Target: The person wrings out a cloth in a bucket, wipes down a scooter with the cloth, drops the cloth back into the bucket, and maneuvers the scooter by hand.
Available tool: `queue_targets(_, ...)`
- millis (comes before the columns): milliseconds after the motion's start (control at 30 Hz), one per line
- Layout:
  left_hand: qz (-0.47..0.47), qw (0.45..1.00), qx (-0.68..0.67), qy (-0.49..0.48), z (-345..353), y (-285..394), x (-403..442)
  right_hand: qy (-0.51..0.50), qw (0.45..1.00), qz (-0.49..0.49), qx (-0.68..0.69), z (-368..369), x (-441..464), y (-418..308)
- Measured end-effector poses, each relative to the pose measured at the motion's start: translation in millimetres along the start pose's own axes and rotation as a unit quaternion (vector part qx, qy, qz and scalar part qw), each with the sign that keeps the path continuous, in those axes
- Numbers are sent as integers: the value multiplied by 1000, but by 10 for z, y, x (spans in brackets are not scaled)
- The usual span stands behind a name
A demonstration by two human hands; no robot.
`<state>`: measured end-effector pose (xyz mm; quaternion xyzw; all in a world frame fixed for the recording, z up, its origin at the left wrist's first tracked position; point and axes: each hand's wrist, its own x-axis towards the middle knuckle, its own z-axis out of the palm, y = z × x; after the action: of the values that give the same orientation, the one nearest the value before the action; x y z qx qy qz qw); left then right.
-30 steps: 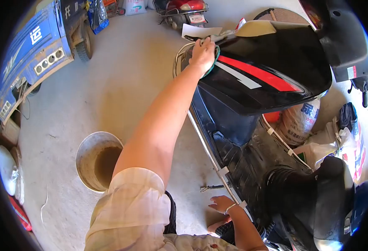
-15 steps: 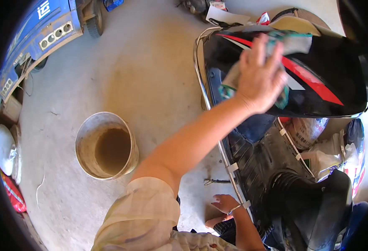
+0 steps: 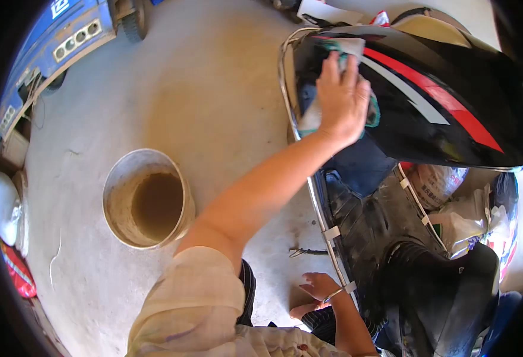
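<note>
My left hand (image 3: 341, 107) presses a light grey cloth with green edging (image 3: 373, 113) against the glossy black body panel (image 3: 404, 128) of a scooter-like vehicle. Its fingers point away from me over the cloth, which spreads out on both sides of the palm. Red and white stripes (image 3: 434, 92) run across the panel to the right of the hand. Low in the view, my right hand (image 3: 318, 287) hangs beside the footboard's metal rail (image 3: 321, 208), fingers loosely stretched to the left, holding nothing visible.
A bucket of murky brown water (image 3: 157, 205) stands on the concrete floor to the left. Behind it is a blue vehicle (image 3: 59, 38). Bags (image 3: 437, 184) lie beyond the footboard (image 3: 365, 220), near a black seat (image 3: 440, 291).
My left hand and the cloth have slid left across the black panel, uncovering more of the stripes. The view has shifted slightly; my right hand stays by the rail.
</note>
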<state>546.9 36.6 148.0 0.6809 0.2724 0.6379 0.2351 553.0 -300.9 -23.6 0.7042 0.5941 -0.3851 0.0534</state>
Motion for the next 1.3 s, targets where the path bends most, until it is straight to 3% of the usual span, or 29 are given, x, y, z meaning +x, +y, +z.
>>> queue_targets(100,-8,1000,-2,-11,-81,-172,38,-5,1000,15,9,91,1,88)
queue_targets(200,-16,999,10,44,116,-935,198,3,1000,20,19,42,-33,27)
queue_targets(367,-107,994,21,-32,145,-1814,420,0,999,25,24,40,-100,83)
queue_targets(433,-42,981,188,-29,227,-2307,375,22,1000,16,-7,30,-121,109)
queue_targets(467,-46,981,187,-36,147,-2185,347,40,999,-4,-15,10,-141,103)
queue_targets(533,-271,918,256,-132,-20,-1920,347,37,999,-9,14,-117,-172,5)
queue_targets(633,-329,910,200,-152,-70,-1792,207,31,999,-18,30,-131,-223,-45)
queue_targets(767,-271,951,151,22,67,-1465,-624,40,997,-55,26,-164,-233,-80)
queue_targets(867,-258,963,84,6,167,-1349,-1273,17,999,-34,32,-199,-250,-116)
queue_targets(933,-307,950,60,3,176,-1246,-1368,52,996,-67,20,-210,-289,-96)
queue_targets(1067,-318,947,43,25,7,-1205,-697,114,988,-95,50,-120,-381,8)
queue_targets(1133,-378,925,23,26,82,-1682,-285,96,990,-89,49,-130,-411,10)
queue_targets(1200,-426,876,-215,74,245,-2580,61,107,985,-130,28,-148,-431,36)
queue_targets(1233,-428,875,-214,70,180,-2361,84,107,986,-127,32,-144,-448,48)
queue_targets(1300,-389,920,38,-3,-20,-1899,70,86,993,-72,32,-127,-480,36)
